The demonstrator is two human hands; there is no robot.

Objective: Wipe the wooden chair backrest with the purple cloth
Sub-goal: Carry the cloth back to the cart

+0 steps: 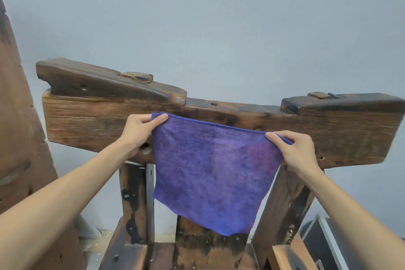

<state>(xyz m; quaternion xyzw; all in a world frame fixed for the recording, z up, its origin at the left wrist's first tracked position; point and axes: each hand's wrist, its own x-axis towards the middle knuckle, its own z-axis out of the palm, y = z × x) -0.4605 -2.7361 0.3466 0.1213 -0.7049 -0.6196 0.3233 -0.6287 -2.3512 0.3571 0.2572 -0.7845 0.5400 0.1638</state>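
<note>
The purple cloth (pixel 210 173) hangs spread open in front of the wooden chair backrest (pixel 219 120), held up by its two top corners so that its upper hem runs in a taut, slightly sloping line from upper left to lower right across the lower face of the top rail. It is a fuzzy, towel-like square, deep violet-blue over most of its surface with a pinker, reddish-purple patch toward its upper right, and its lower edge droops unevenly, the bottom right corner hanging lowest over the middle upright (pixel 208 245) of the chair. The left hand (pixel 137 132) pinches the top left corner, thumb pressed on the front of the fabric and fingers closed behind it. The right hand (pixel 295 151) pinches the top right corner in the same way, thumb on the near side, with a small fold of cloth poking out past the knuckles. The backrest itself is a thick, rough beam of dark, weathered wood with visible grain, knots and small round holes; raised darker blocks sit on its top at the left and right, leaving a lower dip in the middle just above the cloth. Two more uprights below it flank the cloth, the left one (pixel 135 201) blotched black. Behind the chair is a plain pale grey wall (pixel 219 17)
</note>
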